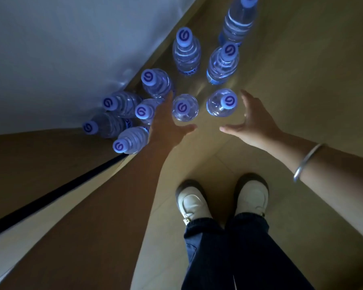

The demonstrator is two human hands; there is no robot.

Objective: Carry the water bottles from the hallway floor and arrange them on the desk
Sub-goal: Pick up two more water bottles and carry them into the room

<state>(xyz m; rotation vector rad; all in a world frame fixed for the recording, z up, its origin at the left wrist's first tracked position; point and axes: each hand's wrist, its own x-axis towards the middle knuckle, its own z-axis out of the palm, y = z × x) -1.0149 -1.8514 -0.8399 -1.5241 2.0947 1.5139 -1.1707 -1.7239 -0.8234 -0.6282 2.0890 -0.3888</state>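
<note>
Reaching down, head view: both hands go toward a cluster of water bottles (177, 88) standing on the hallway floor (302, 70), upper centre of the frame. Left hand (166, 124) has its fingers (168, 99) spread wide, holding nothing, the tips beside the centre bottle (185, 107) and just in front of the bottle at upper left of it (155, 82); whether it touches either I cannot tell. Right hand (253, 120) also wide, thumb out, holding nothing, just right of the right-hand bottle (222, 102), apart from it. Around ten bottles, all capped, blue-white caps with a swirl mark; several crowd against the wall (50, 49) at left, one at lower left (130, 141) looks tilted. No bench in view, so none placed that I can see. White shoes (194, 203) and dark trousers (228, 248) lower centre, silver bangle (307, 161) on the right wrist.

Step in hand, as I judge it: first grasp. Do it well by wrapping each hand round one bottle's body below the shoulder, not the cap, taking the two nearest free-standing ones and lifting straight up so neighbours do not topple.
</note>
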